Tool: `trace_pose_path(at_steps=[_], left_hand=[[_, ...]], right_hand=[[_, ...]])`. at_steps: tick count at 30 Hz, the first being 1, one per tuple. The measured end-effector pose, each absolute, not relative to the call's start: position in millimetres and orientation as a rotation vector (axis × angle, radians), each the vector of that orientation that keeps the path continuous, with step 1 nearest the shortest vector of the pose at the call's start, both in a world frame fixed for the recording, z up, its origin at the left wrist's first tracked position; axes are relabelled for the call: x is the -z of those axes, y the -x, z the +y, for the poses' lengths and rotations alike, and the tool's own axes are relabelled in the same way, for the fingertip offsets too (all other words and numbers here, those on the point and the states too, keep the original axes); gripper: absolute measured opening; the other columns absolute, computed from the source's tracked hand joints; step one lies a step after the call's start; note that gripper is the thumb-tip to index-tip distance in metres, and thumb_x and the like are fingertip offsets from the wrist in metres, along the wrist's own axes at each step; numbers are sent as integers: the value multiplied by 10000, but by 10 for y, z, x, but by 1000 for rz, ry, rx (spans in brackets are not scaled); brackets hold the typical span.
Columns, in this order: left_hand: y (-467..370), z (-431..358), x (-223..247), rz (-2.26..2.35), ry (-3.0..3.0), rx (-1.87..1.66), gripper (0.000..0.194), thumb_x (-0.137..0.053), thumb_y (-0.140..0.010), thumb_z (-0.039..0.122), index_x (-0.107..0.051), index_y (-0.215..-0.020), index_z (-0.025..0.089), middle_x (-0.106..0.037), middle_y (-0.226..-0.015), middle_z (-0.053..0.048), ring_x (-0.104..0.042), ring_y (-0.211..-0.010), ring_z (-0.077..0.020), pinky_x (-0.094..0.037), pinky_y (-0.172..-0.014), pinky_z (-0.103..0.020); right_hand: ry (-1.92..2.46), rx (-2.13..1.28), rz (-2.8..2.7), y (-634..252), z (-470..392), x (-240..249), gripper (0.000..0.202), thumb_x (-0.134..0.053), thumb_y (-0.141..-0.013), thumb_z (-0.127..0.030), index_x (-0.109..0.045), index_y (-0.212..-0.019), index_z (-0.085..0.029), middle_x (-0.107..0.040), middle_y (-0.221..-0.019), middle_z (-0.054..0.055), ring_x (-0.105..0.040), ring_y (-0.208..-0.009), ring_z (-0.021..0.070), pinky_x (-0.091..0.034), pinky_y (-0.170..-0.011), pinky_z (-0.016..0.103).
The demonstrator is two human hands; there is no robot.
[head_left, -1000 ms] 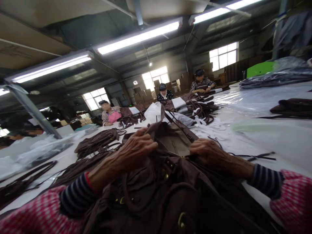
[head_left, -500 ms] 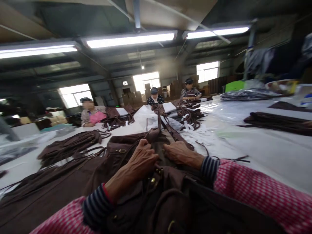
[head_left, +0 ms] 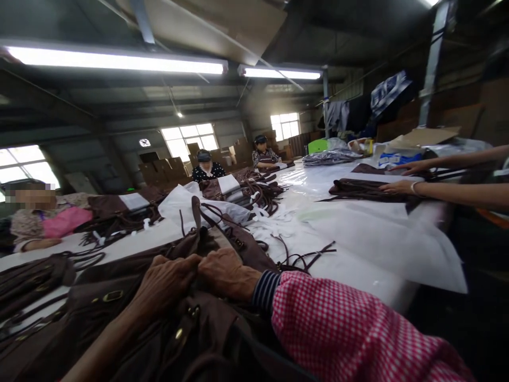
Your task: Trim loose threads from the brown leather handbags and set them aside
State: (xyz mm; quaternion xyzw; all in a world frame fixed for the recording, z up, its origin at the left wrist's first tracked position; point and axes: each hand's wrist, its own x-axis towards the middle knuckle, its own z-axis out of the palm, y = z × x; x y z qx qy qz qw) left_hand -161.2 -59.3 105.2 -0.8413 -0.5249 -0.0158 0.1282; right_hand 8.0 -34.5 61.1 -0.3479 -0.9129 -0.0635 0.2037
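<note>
A dark brown bag (head_left: 159,339) with brass-coloured fittings and a long strap lies in front of me, its upper part spread between my hands. My left hand (head_left: 165,281) is closed on the fabric near the bag's opening, fingers bent inward. Right beside it, my right hand (head_left: 226,271) is closed on the opposite part of the same opening. The knuckles of both hands nearly meet, and the fingertips are hidden in the cloth. A strap end (head_left: 196,211) stands up beyond them. To the left, a brass buckle (head_left: 113,296) shows on brown fabric.
More brown bags (head_left: 35,276) lie at the left, with a stack of bags (head_left: 226,188) farther back. White sheeting (head_left: 350,233) covers the table at right. A co-worker's hands (head_left: 397,185) rest on flat brown pieces (head_left: 353,190). Several people sit across the table.
My view has swung to the right, bringing a co-worker's arms into sight. My two hands have come closer together, both still gripping the bag.
</note>
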Motion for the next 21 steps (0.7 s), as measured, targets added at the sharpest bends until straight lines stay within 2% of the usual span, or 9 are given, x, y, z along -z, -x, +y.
trace_pose_path(at_steps=[5, 10, 13, 16, 21], left_hand=[[1365, -520, -1117, -1797, 2427, -8, 225, -455, -897, 341, -658, -889, 244, -769, -879, -25, -718, -936, -256, -383, -748, -301], [1333, -438, -992, -1852, 2406, 97, 262, -451, -896, 310, -703, -932, 247, -764, -909, -32, -710, -937, -239, -382, -723, -286], [1326, -461, -925, -1791, 2333, 106, 273, -452, -901, 299, -714, -943, 238, -736, -903, -50, -688, -886, -244, -366, -747, -322], [1318, -516, -843, -1663, 2295, 175, 270, -446, -939, 302, -705, -900, 235, -711, -898, -44, -642, -919, -248, -333, -776, -351], [1346, -528, -686, -1539, 2257, 250, 241, -450, -986, 287, -664, -889, 234, -700, -892, -33, -575, -914, -239, -277, -736, -349]], right_hand=[[1038, -4, -2452, -53, -204, -506, 221, -492, -899, -194, -698, -943, -127, -760, -937, 116, -734, -850, 279, -537, -628, 346], [1139, -127, -2321, -109, -167, -485, 262, -495, -879, -300, -672, -996, -145, -752, -983, 116, -726, -897, 309, -547, -702, 392], [1139, -130, -2345, -156, -185, -510, 259, -501, -877, -300, -672, -999, -148, -752, -990, 119, -718, -900, 285, -530, -714, 362], [1101, -150, -2341, -287, -187, -567, 215, -532, -880, -298, -690, -959, -175, -757, -957, 82, -706, -888, 231, -495, -729, 301], [1250, -134, -2102, -1024, -42, -703, 214, -519, -908, -260, -710, -971, -185, -754, -927, 58, -687, -860, 183, -458, -751, 268]])
